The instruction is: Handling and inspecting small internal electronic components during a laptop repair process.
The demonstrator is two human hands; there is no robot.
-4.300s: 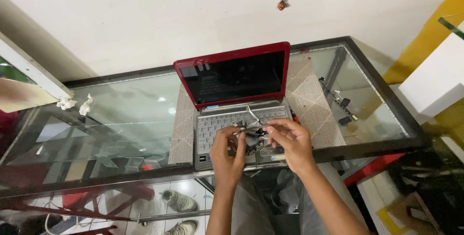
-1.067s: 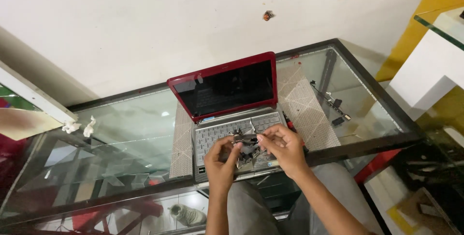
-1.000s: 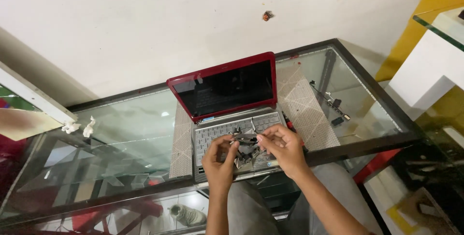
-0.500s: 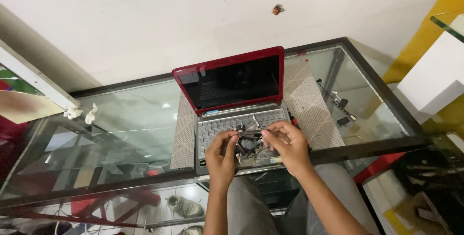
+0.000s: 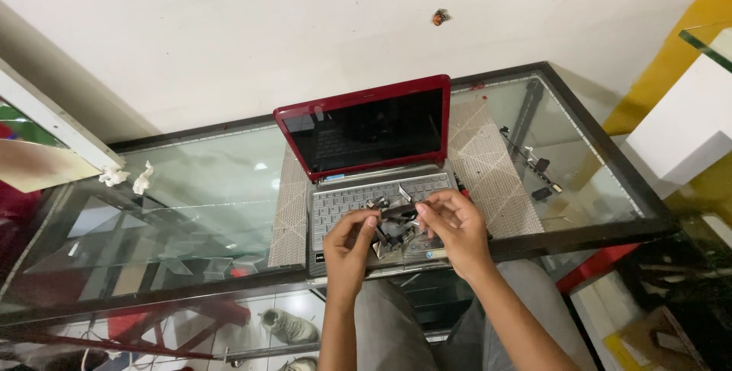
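A red laptop [image 5: 366, 123] stands open on a glass counter [image 5: 198, 188], its dark screen facing me and its silver keyboard [image 5: 339, 203] below. Just above the palm rest, my left hand [image 5: 349, 245] and my right hand [image 5: 451, 228] together grip a small dark metal part [image 5: 393, 226] with shiny bits and thin wires. The left fingers pinch its lower left end. The right fingers close over its upper right side. What kind of part it is cannot be told.
A patterned mat [image 5: 488, 165] lies under the laptop. Small dark parts [image 5: 537, 165] sit at the counter's right end, crumpled white tissue [image 5: 126, 179] at its left. A white box [image 5: 682, 138] stands to the right. Shoes [image 5: 290, 325] show beneath the glass.
The view has shifted slightly as my head moved. My hands have stayed over the keyboard, turning and working the small part between the fingers.
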